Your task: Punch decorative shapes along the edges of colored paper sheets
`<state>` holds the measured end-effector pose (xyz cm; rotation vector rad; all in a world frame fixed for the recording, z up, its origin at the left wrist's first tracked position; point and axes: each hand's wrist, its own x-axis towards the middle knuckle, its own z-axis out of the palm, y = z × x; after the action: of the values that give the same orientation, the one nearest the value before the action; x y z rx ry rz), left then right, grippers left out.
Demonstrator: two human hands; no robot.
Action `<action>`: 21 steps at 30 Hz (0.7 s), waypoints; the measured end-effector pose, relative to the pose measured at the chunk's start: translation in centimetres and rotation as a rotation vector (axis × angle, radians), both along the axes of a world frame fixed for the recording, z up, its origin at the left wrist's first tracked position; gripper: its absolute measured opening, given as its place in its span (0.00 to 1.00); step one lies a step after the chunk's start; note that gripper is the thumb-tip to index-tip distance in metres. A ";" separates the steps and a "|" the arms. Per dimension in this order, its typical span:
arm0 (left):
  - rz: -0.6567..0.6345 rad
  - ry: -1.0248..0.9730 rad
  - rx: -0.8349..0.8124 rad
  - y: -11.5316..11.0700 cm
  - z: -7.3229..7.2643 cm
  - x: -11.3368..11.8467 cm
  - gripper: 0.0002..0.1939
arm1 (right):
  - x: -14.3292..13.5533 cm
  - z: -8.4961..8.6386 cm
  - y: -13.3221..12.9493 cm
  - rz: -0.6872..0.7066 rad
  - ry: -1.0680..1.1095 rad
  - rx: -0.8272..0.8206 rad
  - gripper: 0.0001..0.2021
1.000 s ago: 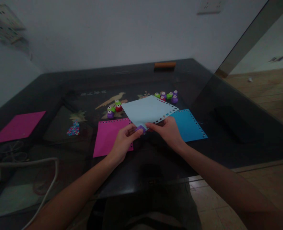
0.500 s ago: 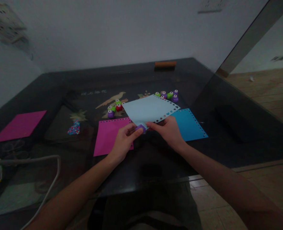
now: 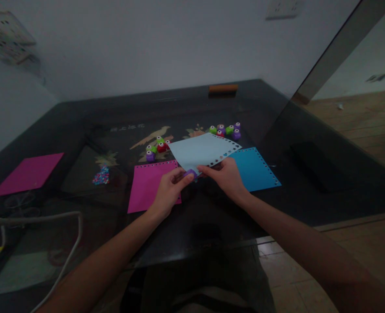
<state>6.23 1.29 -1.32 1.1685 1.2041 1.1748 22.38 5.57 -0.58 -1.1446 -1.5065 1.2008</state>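
Note:
A purple craft punch (image 3: 190, 174) is gripped in my left hand (image 3: 170, 190), at the near corner of a pale blue paper (image 3: 202, 150). My right hand (image 3: 229, 177) pinches that paper's near edge just right of the punch. The paper is raised, and small shaped holes run along its right side. Partly beneath it on the table lie a pink sheet (image 3: 148, 187) on the left and a blue sheet (image 3: 254, 169) on the right, both with punched edges.
Several colourful punches stand in a left group (image 3: 151, 156) and a right group (image 3: 236, 134). Confetti (image 3: 101, 175) lies left, near another pink sheet (image 3: 28, 174). A brown roll (image 3: 223, 88) sits at the back of the dark table (image 3: 179, 104). A white cable (image 3: 49, 217) crosses the left front.
The raised paper's far edge has dipped slightly. Both hands keep their hold, and the view has shifted a little.

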 end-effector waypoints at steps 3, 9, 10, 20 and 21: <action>-0.004 0.004 -0.018 0.1 0.0 -0.1 0.12 | 0.0 0.1 0.0 -0.020 -0.023 -0.007 0.10; -0.014 -0.009 -0.059 0.2 -0.1 -0.2 0.11 | 0.0 0.3 0.1 -0.030 -0.026 0.006 0.09; -0.020 -0.012 -0.062 0.2 -0.1 -0.2 0.11 | 0.0 0.3 0.1 -0.032 -0.028 0.004 0.09; -0.009 0.041 -0.072 0.3 0.1 -0.6 0.15 | 0.3 0.6 0.4 -0.064 0.042 -0.013 0.10; -0.012 0.045 -0.069 0.4 0.2 -0.6 0.15 | 0.3 0.6 0.4 -0.068 0.049 -0.017 0.10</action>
<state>5.58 1.64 -1.12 1.1546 1.2600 1.0947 22.70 5.97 -0.01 -1.1600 -1.4122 1.1888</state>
